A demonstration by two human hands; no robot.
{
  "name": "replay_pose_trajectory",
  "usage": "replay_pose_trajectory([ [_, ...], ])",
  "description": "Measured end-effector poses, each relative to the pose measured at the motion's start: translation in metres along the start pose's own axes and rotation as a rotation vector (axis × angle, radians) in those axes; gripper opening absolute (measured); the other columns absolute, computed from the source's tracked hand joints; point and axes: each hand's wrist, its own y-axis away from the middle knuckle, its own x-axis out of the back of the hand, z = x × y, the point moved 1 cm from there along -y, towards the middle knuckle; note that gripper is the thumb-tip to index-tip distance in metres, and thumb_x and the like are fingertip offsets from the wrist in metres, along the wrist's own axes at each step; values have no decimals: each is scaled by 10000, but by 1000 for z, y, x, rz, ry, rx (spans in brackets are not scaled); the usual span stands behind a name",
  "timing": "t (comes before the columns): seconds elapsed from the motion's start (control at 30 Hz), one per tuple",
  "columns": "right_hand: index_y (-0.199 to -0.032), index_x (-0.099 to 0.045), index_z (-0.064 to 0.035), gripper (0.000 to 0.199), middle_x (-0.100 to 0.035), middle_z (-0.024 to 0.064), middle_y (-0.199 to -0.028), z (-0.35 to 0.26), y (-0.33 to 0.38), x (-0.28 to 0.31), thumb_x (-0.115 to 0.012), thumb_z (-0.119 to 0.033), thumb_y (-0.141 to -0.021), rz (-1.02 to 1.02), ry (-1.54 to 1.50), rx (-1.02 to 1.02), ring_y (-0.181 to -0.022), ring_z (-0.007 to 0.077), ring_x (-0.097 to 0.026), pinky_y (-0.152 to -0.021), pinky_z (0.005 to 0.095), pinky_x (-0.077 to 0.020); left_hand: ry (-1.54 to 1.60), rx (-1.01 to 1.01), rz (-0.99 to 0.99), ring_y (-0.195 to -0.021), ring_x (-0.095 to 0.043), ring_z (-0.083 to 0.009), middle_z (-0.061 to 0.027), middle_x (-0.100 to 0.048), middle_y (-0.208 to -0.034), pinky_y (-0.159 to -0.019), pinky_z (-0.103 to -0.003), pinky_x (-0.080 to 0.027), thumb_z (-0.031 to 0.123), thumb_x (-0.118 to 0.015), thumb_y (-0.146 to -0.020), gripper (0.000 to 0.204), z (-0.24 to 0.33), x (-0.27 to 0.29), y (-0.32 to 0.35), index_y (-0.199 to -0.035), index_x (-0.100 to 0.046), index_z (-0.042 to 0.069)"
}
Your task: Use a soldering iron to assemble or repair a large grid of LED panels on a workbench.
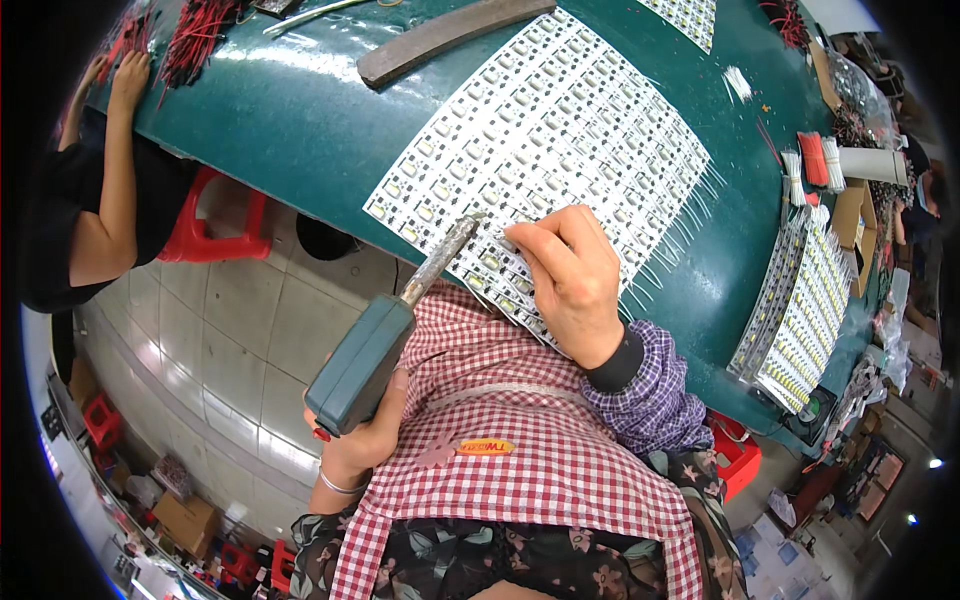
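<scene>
My left hand [355, 440] grips the teal handle of a soldering iron [362, 368]. Its grey metal shaft points up and to the right, and the tip rests at the near edge of a large white panel of LED strips [550, 130]. The panel lies on a dark green table [300, 110], with thin white wires sticking out along its right side. My right hand [570, 270], in a purple checked sleeve, presses down with curled fingers on the panel's near corner, just right of the iron's tip. A red checked apron covers my lap below.
A dark curved bar [450, 35] lies beyond the panel. Another stack of LED strips [800, 310] sits at the right, near white wire bundles [795, 175] and a cardboard box [855, 225]. At the left, another person's hand [125, 75] works by red wires [195, 35], above a red stool [215, 235].
</scene>
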Motion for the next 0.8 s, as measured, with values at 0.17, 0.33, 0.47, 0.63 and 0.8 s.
replay_pose_trajectory([
  [0.17, -934, -675, -32, 249, -521, 83, -789, 1, -1, 0, -655, 102, -726, -8, 5, -3, -745, 261, -545, -619, 371, -458, 21, 47, -49, -676, -695, -220, -135, -711, -852, -615, -291, -540, 7, -773, -738, 229, 1, 0, -4, -958, -724, -31],
  [0.33, -933, -677, -33, 254, -524, 82, -795, 1, -1, 0, -651, 107, -723, -6, -5, -8, -752, 259, -547, -624, 372, -461, 38, 38, -73, -655, -670, -220, -135, -689, -837, -601, -293, -527, -8, -756, -730, 226, 9, 0, -9, -949, -714, -42],
  [0.47, -934, -678, -33, 264, -525, 79, -796, 1, -2, 0, -640, 112, -716, 3, -2, 2, -753, 258, -546, -624, 370, -464, 15, 16, -90, -654, -665, -222, -136, -682, -839, -596, -295, -523, -11, -751, -731, 213, 13, -1, -12, -938, -711, -40],
  [0.63, -937, -679, -34, 298, -523, 76, -796, 2, -1, -1, -621, 114, -685, -7, 14, 6, -748, 254, -545, -622, 367, -468, -26, -47, -101, -662, -664, -226, -135, -679, -849, -598, -294, -522, -13, -748, -733, 206, 16, 0, -14, -935, -710, -36],
  [0.8, -942, -680, -33, 311, -520, 73, -793, 2, 0, -1, -617, 112, -674, -13, 36, 17, -740, 249, -542, -612, 366, -469, 52, 72, -67, -698, -685, -228, -149, -695, -877, -623, -297, -534, 0, -758, -743, 240, 6, 0, -3, -972, -707, -51],
])
